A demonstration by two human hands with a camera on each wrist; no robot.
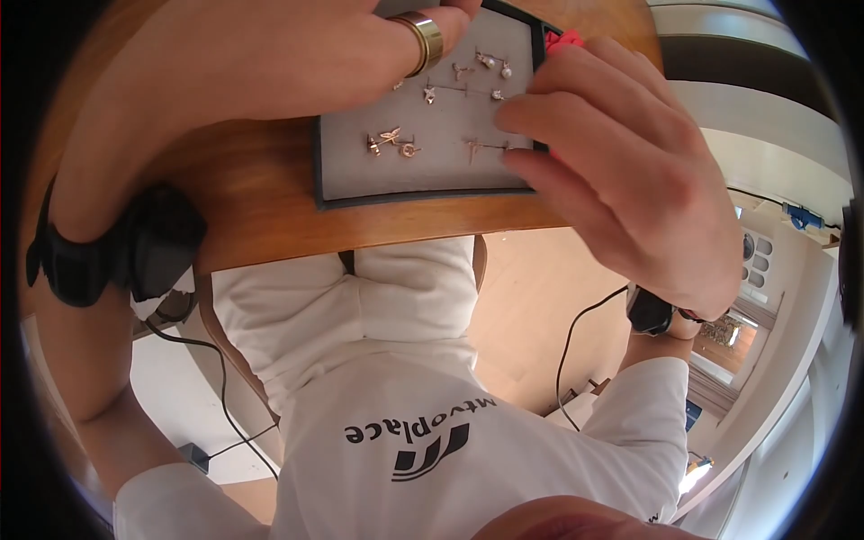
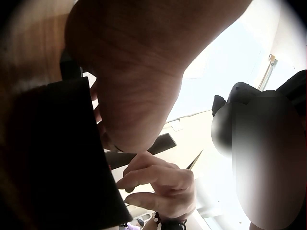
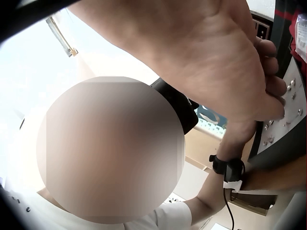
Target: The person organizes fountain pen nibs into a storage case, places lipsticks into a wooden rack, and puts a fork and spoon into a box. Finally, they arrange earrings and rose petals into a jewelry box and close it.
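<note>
A grey-lined jewellery tray (image 1: 423,180) with a dark rim lies on the wooden table, several small earrings (image 1: 390,142) set on its lining. My right hand (image 1: 630,162) reaches over the tray's right side, thumb and forefinger curved but apart. Right at its thumb tip lies a thin earring (image 1: 477,147) with a long pin. Over the upper left part of the tray is my left hand (image 1: 360,54), wearing a wide gold ring (image 1: 423,43). Its fingertips run out of the head view, and in the left wrist view its palm (image 2: 139,96) hides most of the fingers.
More earrings, some with pearls (image 1: 487,60), lie in the upper tray. Something red (image 1: 564,40) sits beyond the tray's right rim. The wooden table (image 1: 261,216) ends just before my lap. A black cable (image 1: 220,360) hangs from the left wrist camera.
</note>
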